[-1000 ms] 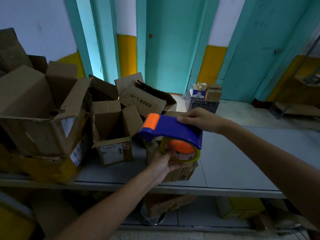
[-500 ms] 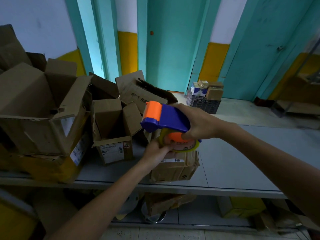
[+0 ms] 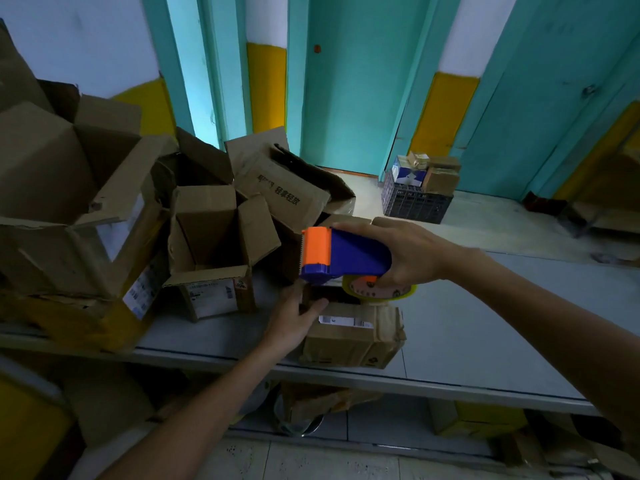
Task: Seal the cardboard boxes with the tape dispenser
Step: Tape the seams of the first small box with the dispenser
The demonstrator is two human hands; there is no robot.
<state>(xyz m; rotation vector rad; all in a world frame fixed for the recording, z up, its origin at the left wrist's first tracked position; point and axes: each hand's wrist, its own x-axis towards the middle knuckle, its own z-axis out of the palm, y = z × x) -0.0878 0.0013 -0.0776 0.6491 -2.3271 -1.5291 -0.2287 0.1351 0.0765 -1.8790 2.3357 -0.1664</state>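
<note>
A small cardboard box [image 3: 349, 336] with a white label sits near the front edge of the grey table [image 3: 485, 327]. My right hand [image 3: 401, 252] grips the blue and orange tape dispenser [image 3: 341, 254] just above the box's top, its yellow tape roll [image 3: 381, 291] hanging at the box's rear. The orange blade end points left. My left hand [image 3: 294, 317] holds the box's top left corner, with the thumb over its top edge.
Several open, empty cardboard boxes [image 3: 207, 237] are heaped on the left half of the table. A dark crate [image 3: 415, 202] with small boxes stands on the floor beyond. More cardboard lies on the shelf under the table.
My right hand has lowered the dispenser and slid back along its handle. My left hand has shifted from under the tape roll to the box's left corner.
</note>
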